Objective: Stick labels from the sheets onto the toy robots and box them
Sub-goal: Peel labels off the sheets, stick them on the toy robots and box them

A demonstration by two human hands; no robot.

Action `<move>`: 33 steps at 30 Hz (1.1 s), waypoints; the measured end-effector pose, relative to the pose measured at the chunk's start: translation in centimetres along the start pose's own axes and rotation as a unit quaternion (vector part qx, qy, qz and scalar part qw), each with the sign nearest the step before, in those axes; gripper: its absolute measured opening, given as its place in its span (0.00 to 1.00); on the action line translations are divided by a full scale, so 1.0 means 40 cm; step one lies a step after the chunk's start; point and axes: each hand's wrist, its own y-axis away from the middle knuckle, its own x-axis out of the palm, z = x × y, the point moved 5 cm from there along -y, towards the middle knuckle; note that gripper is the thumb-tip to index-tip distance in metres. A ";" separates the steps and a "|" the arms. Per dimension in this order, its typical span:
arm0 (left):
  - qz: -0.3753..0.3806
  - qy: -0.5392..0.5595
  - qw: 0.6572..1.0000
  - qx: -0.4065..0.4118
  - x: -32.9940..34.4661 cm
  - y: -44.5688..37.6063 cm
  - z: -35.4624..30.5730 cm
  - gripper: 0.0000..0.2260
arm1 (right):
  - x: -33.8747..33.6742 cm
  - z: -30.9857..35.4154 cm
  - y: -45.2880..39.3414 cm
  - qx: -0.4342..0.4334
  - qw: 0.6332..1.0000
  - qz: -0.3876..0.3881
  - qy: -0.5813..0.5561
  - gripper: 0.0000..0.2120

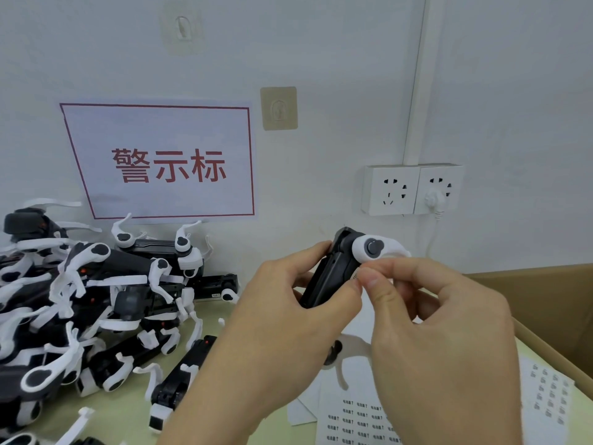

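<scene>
Gripping toy robot (333, 268) | left hand (288, 316) curled | right hand (433, 316) pinching beside it

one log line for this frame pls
step: labelling | left hand: holds toy robot | right hand: fingers pinch at its side, label barely visible | label sheets: on table | box: right

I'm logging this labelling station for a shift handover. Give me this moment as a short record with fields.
held item: toy robot, black body, white leg
left hand: grips the robot's body
right hand: fingers pinch at the robot's side; a label there is too small to confirm
unlabelled stock: pile of toy robots, left
label sheets: on the table under the hands
box: cardboard, right
</scene>
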 end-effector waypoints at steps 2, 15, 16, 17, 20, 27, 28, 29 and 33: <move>-0.003 0.001 1.000 0.002 0.000 0.000 -0.003 0.09 | 0.001 0.000 0.002 -0.005 1.000 -0.003 0.004 0.08; -0.022 0.040 0.999 0.001 -0.009 0.003 -0.016 0.12 | -0.009 -0.002 -0.002 -0.031 0.997 -0.057 0.046 0.09; -0.021 0.041 0.999 0.000 -0.010 0.004 -0.018 0.12 | -0.012 -0.005 -0.005 -0.027 0.997 -0.051 0.046 0.09; -0.019 0.041 0.999 -0.001 -0.009 0.004 -0.019 0.12 | -0.013 -0.007 -0.008 -0.028 0.997 -0.045 0.048 0.09; -0.019 0.037 0.999 -0.005 -0.010 0.002 -0.014 0.12 | -0.010 0.002 -0.012 -0.061 0.995 -0.034 0.068 0.11; -0.014 0.036 0.999 -0.022 -0.035 -0.005 0.015 0.13 | -0.003 0.053 -0.005 -0.241 0.967 0.036 0.077 0.16; -0.012 0.033 0.999 -0.023 -0.038 -0.005 0.018 0.16 | -0.004 0.053 -0.006 -0.252 0.963 0.046 0.087 0.18; -0.012 0.030 0.999 -0.024 -0.040 -0.005 0.019 0.19 | -0.003 0.051 -0.006 -0.260 0.959 0.055 0.100 0.20; 0.002 0.036 0.999 -0.013 -0.042 -0.002 0.013 0.17 | 0.008 0.042 -0.007 -0.274 0.944 0.091 0.163 0.24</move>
